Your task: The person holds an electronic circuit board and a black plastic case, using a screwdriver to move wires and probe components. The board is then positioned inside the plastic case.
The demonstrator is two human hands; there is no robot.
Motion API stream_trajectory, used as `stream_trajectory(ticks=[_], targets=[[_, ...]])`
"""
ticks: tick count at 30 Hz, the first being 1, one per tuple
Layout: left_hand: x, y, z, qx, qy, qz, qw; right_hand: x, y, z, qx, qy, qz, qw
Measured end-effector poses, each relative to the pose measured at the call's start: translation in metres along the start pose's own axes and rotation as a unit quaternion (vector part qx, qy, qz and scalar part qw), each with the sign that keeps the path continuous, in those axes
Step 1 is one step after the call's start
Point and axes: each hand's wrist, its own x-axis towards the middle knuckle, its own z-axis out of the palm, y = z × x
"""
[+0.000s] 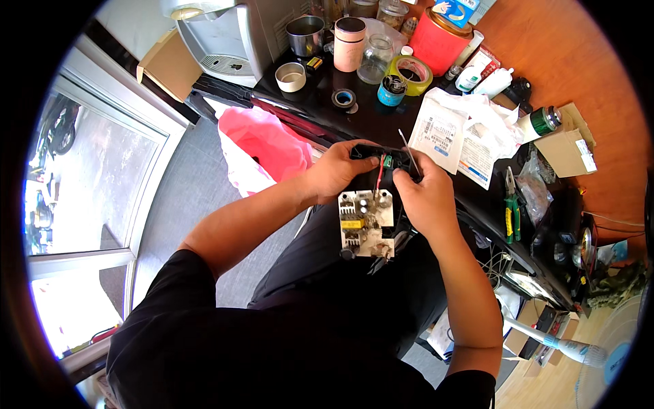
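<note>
My left hand (335,170) is closed round the left end of a black plastic housing (364,150), its thumb on top. A small green circuit board (387,161) sits in the housing. My right hand (426,194) grips the housing's right end, fingers curled. From beside its fingers a thin pale metal strip or shaft (409,146) sticks up; I cannot make out what it belongs to. Red and black wires (379,178) run down from the housing to a dusty circuit board (366,225) with a yellow transformer, hanging in front of my lap.
The dark desk ahead carries a pink tumbler (349,44), a glass jar (376,58), yellow tape (410,73) and printed papers (449,136). Green-handled pliers (512,211) lie at the right. A pink-lined bag (266,146) stands left of the desk, a fan (606,354) at lower right.
</note>
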Motion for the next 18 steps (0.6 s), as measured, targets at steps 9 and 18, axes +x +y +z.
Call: stream_trajectory(ticks=[9,18], targets=[[-0.017,0.004,0.022,0.297,0.044,0.137,0.944,-0.019,0.005,0.008,0.101,0.037,-0.006,0.994],[-0.032,0.009,0.035,0.322,0.056,0.163,0.931,-0.038,0.005,0.017,0.189,0.076,0.002,0.979]])
